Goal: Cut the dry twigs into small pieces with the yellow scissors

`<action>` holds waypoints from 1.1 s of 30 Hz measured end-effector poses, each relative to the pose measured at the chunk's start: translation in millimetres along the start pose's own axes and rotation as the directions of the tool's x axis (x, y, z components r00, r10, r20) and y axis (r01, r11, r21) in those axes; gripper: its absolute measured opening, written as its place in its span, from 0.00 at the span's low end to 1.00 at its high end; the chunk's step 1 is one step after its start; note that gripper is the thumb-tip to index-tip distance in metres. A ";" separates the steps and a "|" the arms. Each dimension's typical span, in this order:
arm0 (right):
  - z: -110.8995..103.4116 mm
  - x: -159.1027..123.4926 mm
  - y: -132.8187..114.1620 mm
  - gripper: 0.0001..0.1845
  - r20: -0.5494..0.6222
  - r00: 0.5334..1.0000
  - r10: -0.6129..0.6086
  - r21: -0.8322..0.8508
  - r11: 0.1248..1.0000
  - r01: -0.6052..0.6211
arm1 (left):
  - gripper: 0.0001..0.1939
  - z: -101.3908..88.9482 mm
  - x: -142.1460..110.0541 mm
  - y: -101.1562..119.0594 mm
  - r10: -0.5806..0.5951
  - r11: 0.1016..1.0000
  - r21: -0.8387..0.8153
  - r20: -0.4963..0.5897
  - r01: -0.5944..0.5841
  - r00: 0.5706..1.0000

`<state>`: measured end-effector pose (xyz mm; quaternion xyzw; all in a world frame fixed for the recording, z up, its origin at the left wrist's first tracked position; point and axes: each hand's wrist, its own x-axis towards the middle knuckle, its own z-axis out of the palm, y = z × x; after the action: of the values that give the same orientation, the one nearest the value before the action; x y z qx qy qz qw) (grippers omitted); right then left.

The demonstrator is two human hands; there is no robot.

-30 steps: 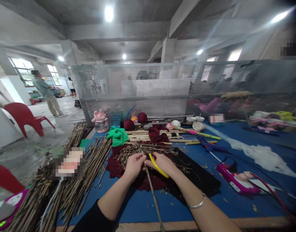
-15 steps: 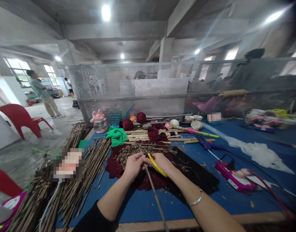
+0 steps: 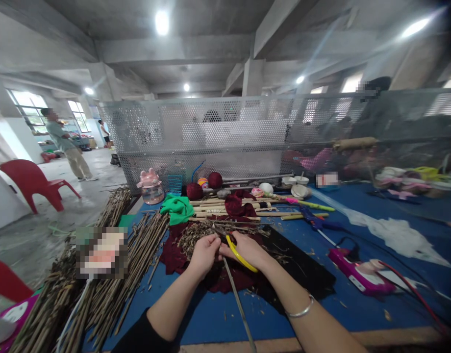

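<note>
My left hand is closed, its fingertips pinching a thin dry stick that slants from the hands to the table's near edge. Close against it, my right hand grips yellow-handled shears. The metal jaws of the shears point away from me, near the stick's far end; whether they touch it I cannot tell. Beneath both hands lies a dark red cloth with a heap of dry plant bits on it. A black cloth spreads to the right.
Bundled dry stalks cover the table's left side. Farther back are bamboo sticks, a green cloth and dark red yarn balls. A blue glue gun and purple power strip sit right. Behind stands a perforated metal screen.
Both hands stay close together over the heap. The right hand and the yellow handle have shifted slightly to the right, and the stick's far end is now hidden behind the fingers.
</note>
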<state>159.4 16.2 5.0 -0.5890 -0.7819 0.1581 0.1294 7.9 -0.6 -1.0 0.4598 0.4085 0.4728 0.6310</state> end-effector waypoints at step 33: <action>-10.9 -8.5 -13.3 0.34 0.048 0.998 0.050 -0.081 0.996 -0.046 | 0.16 -2.7 1.2 -2.5 0.024 0.999 0.046 0.063 -0.027 0.998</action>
<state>154.3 5.7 20.2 -0.6081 -0.7763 0.1442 0.0825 6.1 0.9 -4.1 0.4939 0.3938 0.4566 0.6265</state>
